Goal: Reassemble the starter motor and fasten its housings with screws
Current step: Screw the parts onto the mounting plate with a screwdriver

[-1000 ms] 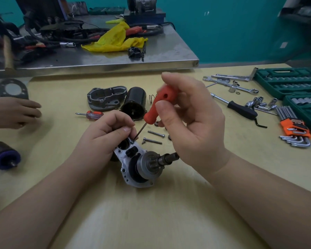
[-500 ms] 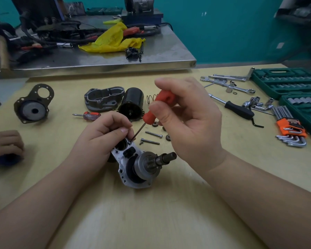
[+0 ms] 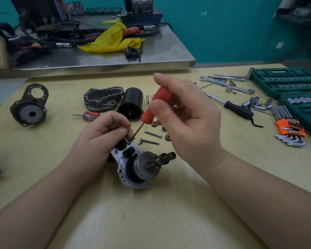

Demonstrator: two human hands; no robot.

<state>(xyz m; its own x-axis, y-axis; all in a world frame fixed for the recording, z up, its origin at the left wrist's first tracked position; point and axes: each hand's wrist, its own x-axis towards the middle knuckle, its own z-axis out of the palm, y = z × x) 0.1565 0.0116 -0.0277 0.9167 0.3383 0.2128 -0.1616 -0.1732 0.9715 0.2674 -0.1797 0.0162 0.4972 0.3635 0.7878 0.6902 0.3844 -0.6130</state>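
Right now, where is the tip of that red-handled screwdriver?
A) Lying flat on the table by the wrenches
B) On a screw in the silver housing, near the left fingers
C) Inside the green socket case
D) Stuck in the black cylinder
B: the right hand grips the red-handled screwdriver, and its shaft slants down onto a screw in the silver housing, which the left hand holds.

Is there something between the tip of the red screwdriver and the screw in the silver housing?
Nothing visible does. The red screwdriver, held by the right hand, has its tip already at the screw in the silver housing; the left hand grips the housing beside it.
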